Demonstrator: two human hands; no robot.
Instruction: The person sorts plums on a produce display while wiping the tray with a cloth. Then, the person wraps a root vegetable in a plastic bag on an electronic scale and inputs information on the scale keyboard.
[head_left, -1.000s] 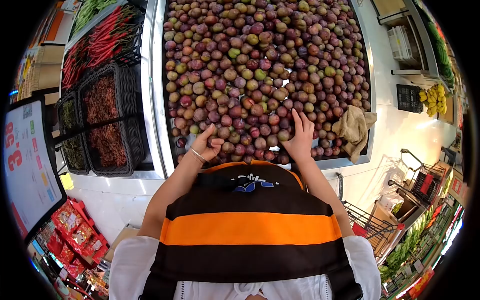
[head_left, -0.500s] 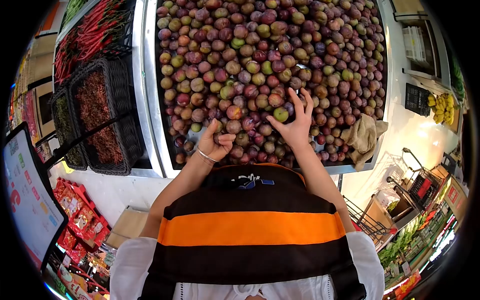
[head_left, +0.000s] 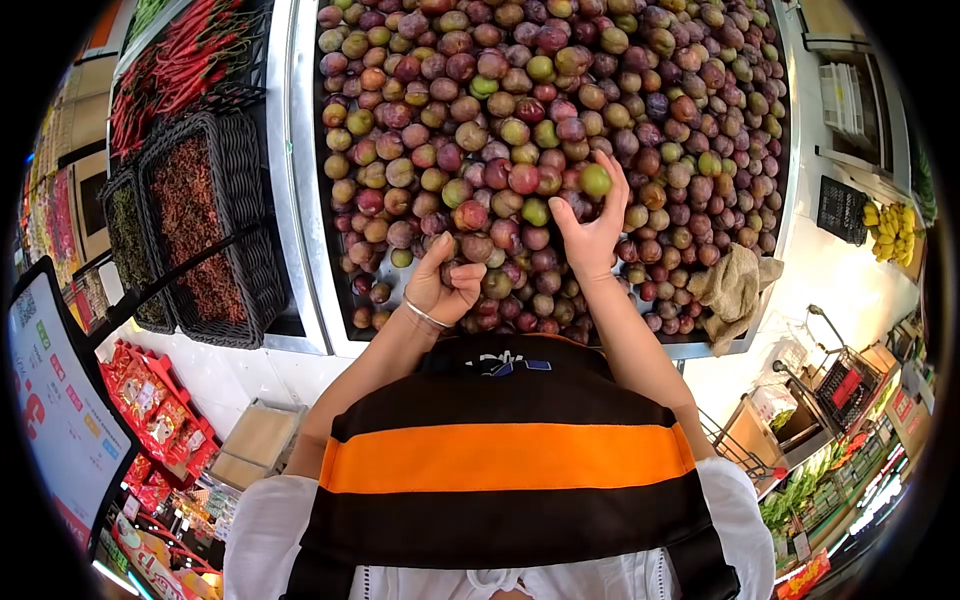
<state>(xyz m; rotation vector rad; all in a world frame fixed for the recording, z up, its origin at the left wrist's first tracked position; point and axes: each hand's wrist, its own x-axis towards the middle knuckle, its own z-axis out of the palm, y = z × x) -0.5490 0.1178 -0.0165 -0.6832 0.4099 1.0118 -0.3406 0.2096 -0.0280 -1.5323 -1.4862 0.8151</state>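
Plums [head_left: 470, 135], mostly purple and red with some green ones, lie heaped in a metal-edged display bin [head_left: 305, 180]. My right hand [head_left: 597, 235] is over the middle of the heap, with a green plum [head_left: 595, 180] between its thumb and fingers. Just left of that thumb rests another green plum [head_left: 535, 212]. Low over the near left part of the heap is my left hand [head_left: 445, 290], a bracelet at its wrist. Its fingers are curled in; whether a plum is inside them is hidden.
A brown cloth [head_left: 732, 290] hangs over the bin's near right corner. Left of the bin are black wicker baskets [head_left: 245, 210] of dried goods and red chillies [head_left: 190, 75]. A screen [head_left: 65, 410] stands at the far left. Bananas [head_left: 893, 232] and a shopping cart [head_left: 845, 375] are at right.
My right hand's fingers have closed in, and a green plum now shows in them. The view has shifted slightly. My left hand stays curled over the near plums.
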